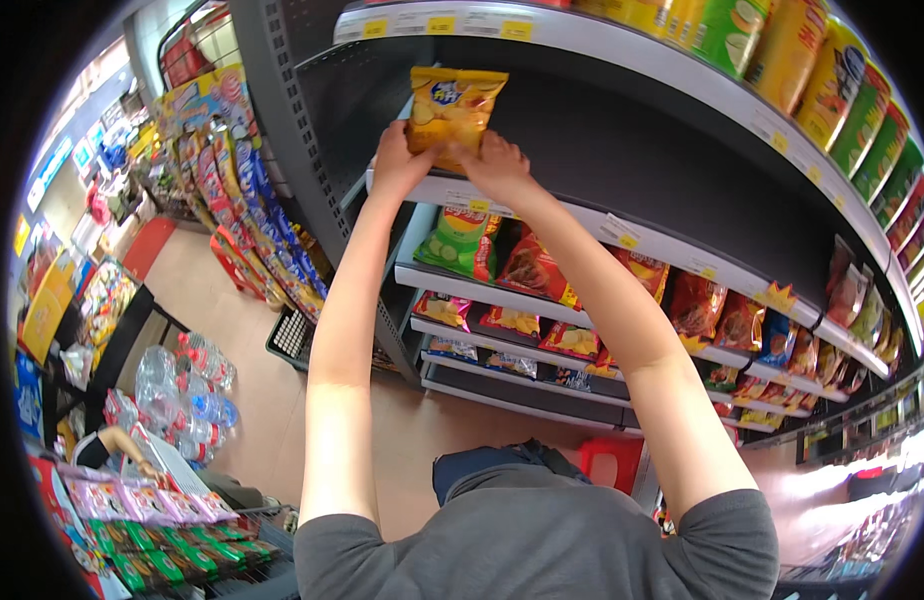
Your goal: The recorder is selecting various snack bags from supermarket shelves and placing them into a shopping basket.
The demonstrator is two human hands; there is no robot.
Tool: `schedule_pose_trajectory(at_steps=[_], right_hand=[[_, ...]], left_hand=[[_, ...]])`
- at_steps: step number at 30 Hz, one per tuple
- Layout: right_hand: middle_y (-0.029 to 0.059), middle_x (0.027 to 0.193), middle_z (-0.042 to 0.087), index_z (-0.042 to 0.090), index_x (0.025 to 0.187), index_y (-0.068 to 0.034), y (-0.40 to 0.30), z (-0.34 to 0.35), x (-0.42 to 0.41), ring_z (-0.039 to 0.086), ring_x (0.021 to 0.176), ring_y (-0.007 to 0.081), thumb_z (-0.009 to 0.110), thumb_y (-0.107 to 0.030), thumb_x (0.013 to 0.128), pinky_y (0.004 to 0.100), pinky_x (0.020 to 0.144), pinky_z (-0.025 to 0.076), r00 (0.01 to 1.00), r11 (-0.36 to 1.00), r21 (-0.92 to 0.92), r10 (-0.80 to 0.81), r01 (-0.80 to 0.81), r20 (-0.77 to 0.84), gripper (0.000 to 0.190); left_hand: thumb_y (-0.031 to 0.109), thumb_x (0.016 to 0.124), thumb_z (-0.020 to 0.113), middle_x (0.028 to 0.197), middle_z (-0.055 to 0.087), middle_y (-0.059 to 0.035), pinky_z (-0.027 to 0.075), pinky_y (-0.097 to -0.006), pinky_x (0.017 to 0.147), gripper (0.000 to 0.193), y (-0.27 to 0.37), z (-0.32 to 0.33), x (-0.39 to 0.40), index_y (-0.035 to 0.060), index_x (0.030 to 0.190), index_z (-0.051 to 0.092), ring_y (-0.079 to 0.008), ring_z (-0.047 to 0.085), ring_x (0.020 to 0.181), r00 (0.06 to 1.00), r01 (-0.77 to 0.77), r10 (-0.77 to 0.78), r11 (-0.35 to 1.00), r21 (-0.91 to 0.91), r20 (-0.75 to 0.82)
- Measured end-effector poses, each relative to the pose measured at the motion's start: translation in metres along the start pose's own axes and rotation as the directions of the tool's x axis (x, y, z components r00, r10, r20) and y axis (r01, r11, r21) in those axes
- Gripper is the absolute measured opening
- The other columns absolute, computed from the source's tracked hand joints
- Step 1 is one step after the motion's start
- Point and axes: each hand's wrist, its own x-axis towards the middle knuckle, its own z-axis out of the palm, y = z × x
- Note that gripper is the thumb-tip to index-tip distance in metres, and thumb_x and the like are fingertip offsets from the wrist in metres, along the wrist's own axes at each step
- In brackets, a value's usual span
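Note:
A yellow bag of potato chips [456,105] stands upright between my hands at the left end of a dark shelf [619,142]. My left hand [402,161] grips its lower left side, and my right hand [498,165] holds the lower right side. Both thumbs press against the front of the bag near its bottom. Just below my wrists runs the white price rail [582,217] of that shelf. On the shelf underneath, a green chip bag [459,241] and a red chip bag [535,266] lie beneath my forearms.
Chip canisters [788,56] line the shelf above. A perforated grey upright [300,112] borders the shelving on the left, beside hanging snack packs [229,195]. Bottled drinks [180,397] stand on the floor, near another person's arm [128,448]. A red stool [613,463] sits below.

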Motion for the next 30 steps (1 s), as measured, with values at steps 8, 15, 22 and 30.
schedule_pose_trajectory(at_steps=[8,15,22,30], right_hand=[[0.0241,0.123,0.032,0.032,0.122,0.005,0.009,0.017,-0.034,0.023,0.120,0.0407,0.063,-0.035,0.067,0.0541,0.098,0.016,0.831,0.963,-0.214,-0.252,0.164,-0.496,0.075],[0.0242,0.134,0.018,0.020,0.132,-0.006,0.065,-0.029,-0.201,0.015,0.127,0.0393,0.065,-0.011,0.058,0.0515,0.102,0.010,0.862,0.970,0.026,-0.202,0.241,-0.466,0.086],[0.0238,0.126,0.030,0.026,0.128,-0.004,0.180,-0.058,-0.375,0.031,0.116,0.0393,0.064,-0.005,0.058,0.0434,0.097,0.027,0.803,0.927,0.125,0.370,-0.354,-0.467,0.080],[0.0223,0.109,0.044,0.028,0.121,-0.002,0.253,-0.088,-0.648,0.049,0.097,0.0383,0.064,-0.019,0.066,0.0448,0.082,0.043,0.023,0.064,0.117,0.946,-0.991,-0.322,0.069]], left_hand=[[0.037,0.068,0.067,0.103,0.050,-0.0230,0.044,-0.0387,0.074,0.059,-0.010,0.004,-0.008,-0.0053,0.104,0.046,-0.0332,0.053,0.093,0.979,-0.077,0.133,0.942,0.327,-0.152],[0.012,0.076,0.064,0.113,0.045,-0.0212,0.034,-0.0357,0.093,0.046,0.061,0.042,-0.111,-0.0061,0.110,0.039,-0.0269,0.044,0.108,0.907,-0.166,-0.015,0.906,-0.390,-0.421],[0.006,0.080,0.052,0.098,0.048,-0.0144,0.038,-0.0345,0.083,0.023,0.072,0.139,-0.325,-0.0035,0.098,0.043,-0.0231,0.050,0.086,0.958,0.226,-0.135,0.901,-0.371,0.254],[0.007,0.081,0.053,0.102,0.053,-0.0116,0.042,-0.0262,0.080,0.029,0.148,0.235,-0.457,-0.0005,0.107,0.044,-0.0167,0.054,0.088,0.024,0.742,-0.070,0.670,0.029,0.997]])
